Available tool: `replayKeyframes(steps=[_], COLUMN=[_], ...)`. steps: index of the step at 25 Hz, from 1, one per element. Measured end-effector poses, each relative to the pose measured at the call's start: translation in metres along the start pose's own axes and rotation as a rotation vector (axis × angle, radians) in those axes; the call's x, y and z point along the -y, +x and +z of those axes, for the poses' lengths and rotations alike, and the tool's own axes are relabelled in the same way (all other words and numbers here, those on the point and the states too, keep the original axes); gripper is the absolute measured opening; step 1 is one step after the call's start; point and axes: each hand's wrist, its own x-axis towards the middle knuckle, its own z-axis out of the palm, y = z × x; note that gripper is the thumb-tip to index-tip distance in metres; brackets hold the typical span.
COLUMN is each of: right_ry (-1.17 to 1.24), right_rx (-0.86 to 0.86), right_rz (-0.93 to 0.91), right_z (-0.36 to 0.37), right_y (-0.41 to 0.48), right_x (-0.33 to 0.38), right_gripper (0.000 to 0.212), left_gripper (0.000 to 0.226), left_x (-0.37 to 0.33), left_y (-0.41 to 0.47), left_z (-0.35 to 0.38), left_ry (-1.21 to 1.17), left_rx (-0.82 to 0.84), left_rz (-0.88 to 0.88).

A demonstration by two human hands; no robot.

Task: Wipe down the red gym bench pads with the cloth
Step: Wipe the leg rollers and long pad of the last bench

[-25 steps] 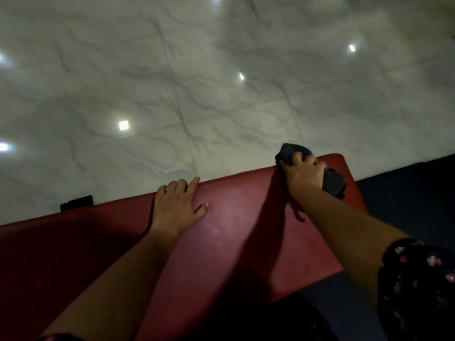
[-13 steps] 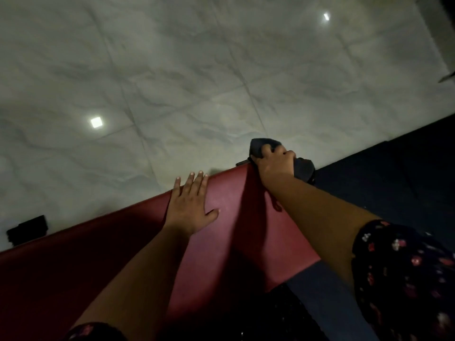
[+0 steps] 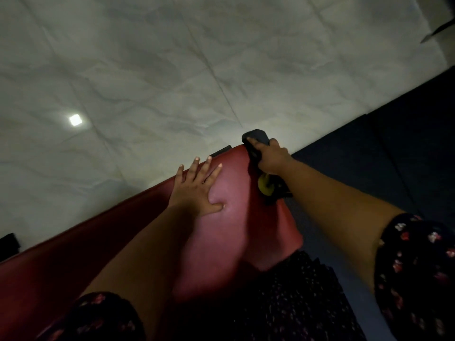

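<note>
Fingers [image 3: 256, 144] of R hand [image 3: 272, 158] clutch cloth [image 3: 256, 137] at pad [image 3: 236, 217] corner; L hand [image 3: 197, 190] flat, splayed.

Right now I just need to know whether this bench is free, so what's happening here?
A person is wiping the red bench pad. The right hand grips a dark cloth at the pad's far corner, working over its end edge. The left hand lies flat on top of the pad, fingers spread, bracing. Something yellow shows just below the right hand; I can't tell what.
</note>
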Motion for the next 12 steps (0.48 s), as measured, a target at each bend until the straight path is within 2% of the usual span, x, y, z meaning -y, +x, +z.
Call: replayKeyframes(steps=[1, 3, 7, 10, 12], right_ry=[0.107, 0.143, -0.203, -0.094, -0.024], right_rx=[0.057, 0.073, -0.179, -0.159, -0.145], right_rz=[-0.021, -0.060, -0.114, -0.034, 0.016], right_z=[0.002, 0.000, 0.006, 0.013, 0.018], right_y=[0.001, -0.004, -0.039, -0.065, -0.074], right_x=[-0.009, -0.024, -0.033, -0.028, -0.024], right_gripper=[0.081, 0.078, 0.066, 0.078, 0.089], left_gripper=[0.110, 0.107, 0.104, 0.103, 0.099], left_x=[-0.001, -0.002, -0.010, -0.012, -0.012], left_y=[0.000, 0.002, 0.006, 0.003, 0.000], left_z=[-0.001, -0.006, -0.016, -0.025, -0.038], left_ry=[0.010, 0.055, 0.069, 0.066, -0.065], left_rx=[0.018, 0.071, 0.194, 0.175, 0.075], left_rz=[-0.003, -0.017, -0.080, -0.080, -0.057])
